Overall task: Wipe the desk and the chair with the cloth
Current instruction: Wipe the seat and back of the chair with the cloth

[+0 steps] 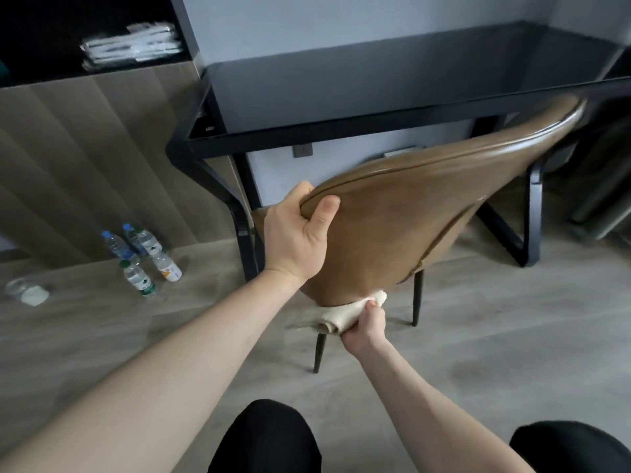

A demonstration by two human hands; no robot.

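**Fingers on chair back and cloth: chair wipe in hand**

Fingers of my left hand (297, 238) are curled over the top edge of the chair (409, 216), thumb pressed flat on the brown backrest, so that hand is grasping the chair and steadying it. My right hand (363, 327) is clenched round the bunched beige cloth (336, 317), which sits pressed against the lowest part of the backrest, where it narrows above the dark legs.

The chair stands in front of the black glass surface (375, 83), its back turned toward me and tilted in this view. Whether the tilt is real or a product of the wide lens, I cannot tell.

Judgement: the chair step is under way, and the rear face of the backrest is the area being worked. I cannot confirm from this view whether the surface has been wiped; it shows only reflections.

Next move, as I assess it: hold the left grip firm so the chair does not swing, and carry the cloth along the remaining leather, then round to the seat, which is hidden behind the backrest.

Water bottles (143, 257) stand on the floor to the left, well apart from the chair legs.
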